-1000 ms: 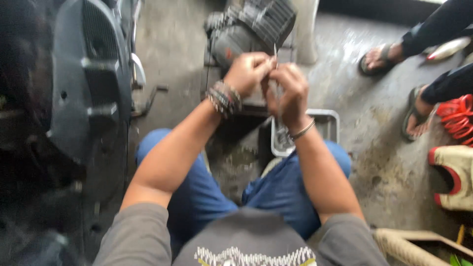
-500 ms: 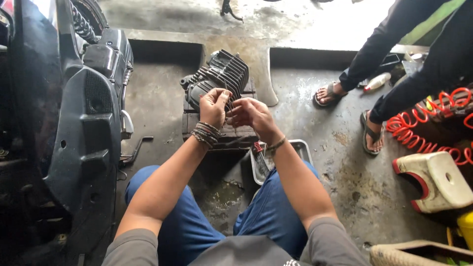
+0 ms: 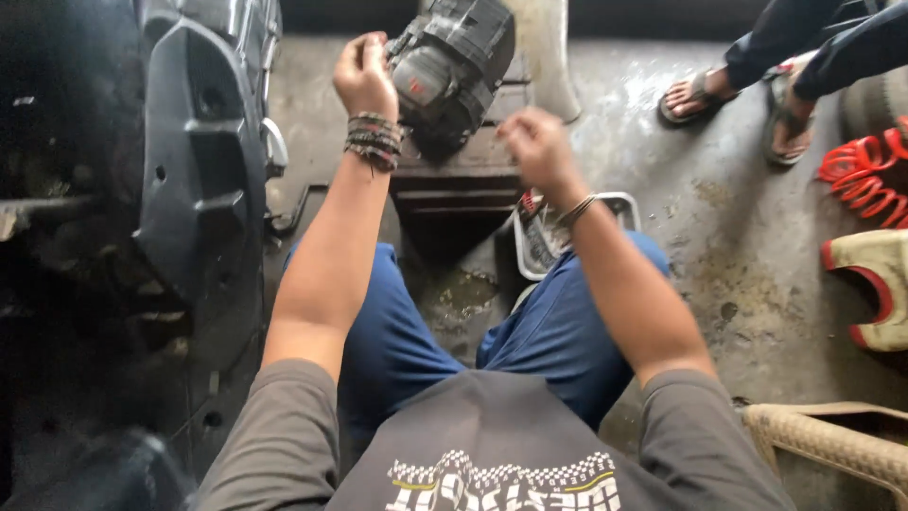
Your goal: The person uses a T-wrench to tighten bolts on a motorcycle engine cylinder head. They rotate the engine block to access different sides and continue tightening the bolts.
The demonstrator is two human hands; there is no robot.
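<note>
Lower centre: blue-trousered knees, with a small white tray (image 3: pixel 619 203) on the concrete floor (image 3: pixel 738 255) just behind the right knee. Mid-frame: the right hand (image 3: pixel 532 142), blurred, grip indeterminable, hangs before the engine block (image 3: pixel 454 66). Upper centre: the left hand (image 3: pixel 364 71), clenched, beside the engine's left edge. Upper right: another person's sandalled feet (image 3: pixel 695 95).

head camera looks steeply down, close.
</note>
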